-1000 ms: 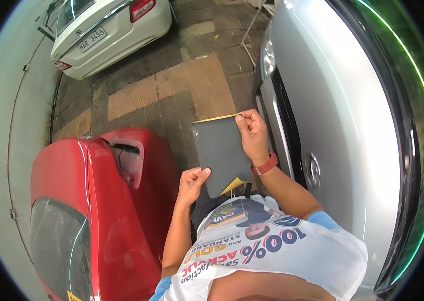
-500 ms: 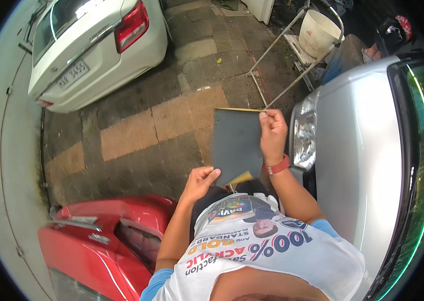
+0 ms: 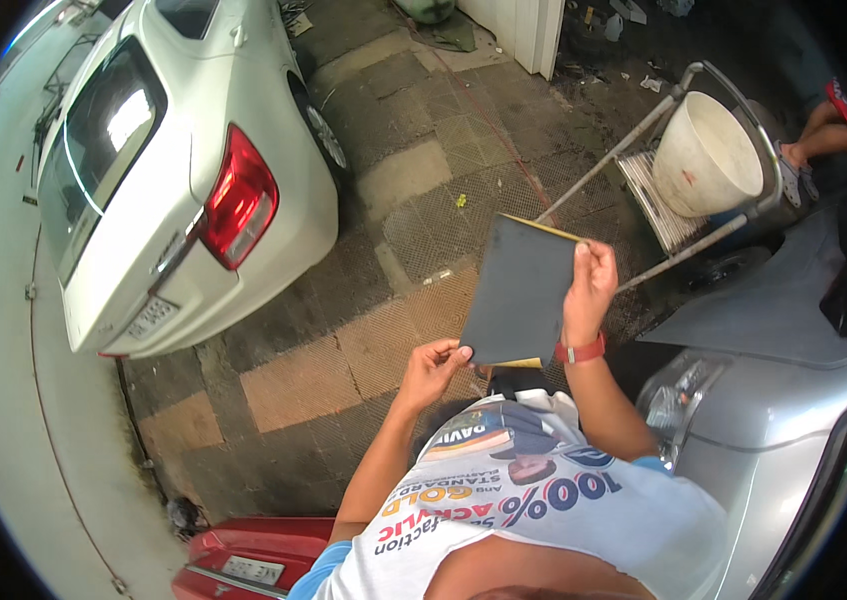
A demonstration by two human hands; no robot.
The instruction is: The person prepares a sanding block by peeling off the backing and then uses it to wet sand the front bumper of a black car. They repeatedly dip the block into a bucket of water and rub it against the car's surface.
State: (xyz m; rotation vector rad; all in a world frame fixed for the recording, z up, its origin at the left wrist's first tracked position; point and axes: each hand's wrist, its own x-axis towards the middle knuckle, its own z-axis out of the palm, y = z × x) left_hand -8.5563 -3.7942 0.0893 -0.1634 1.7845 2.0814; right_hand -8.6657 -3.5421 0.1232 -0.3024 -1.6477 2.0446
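A dark grey sheet of sandpaper (image 3: 523,290) with a yellowish back is stretched between my two hands, in front of my white shirt. My left hand (image 3: 430,372) pinches its near left corner between thumb and fingers. At the far right corner, my right hand (image 3: 590,290) grips the edge, thumb on the dark face. Strips of the yellow back show along the far and near edges. A red band (image 3: 581,350) sits round my right wrist.
A white car (image 3: 158,190) stands at the far left, a silver car (image 3: 753,420) at the near right and a red car (image 3: 273,545) at the near left. A pale bucket (image 3: 705,155) rests on a metal-framed stand. Another person's legs (image 3: 811,140) show at the far right.
My view has turned, so the white car and bucket show more fully. The sheet and both hands appear farther right, and the sheet is tilted differently. Both hands still hold it.
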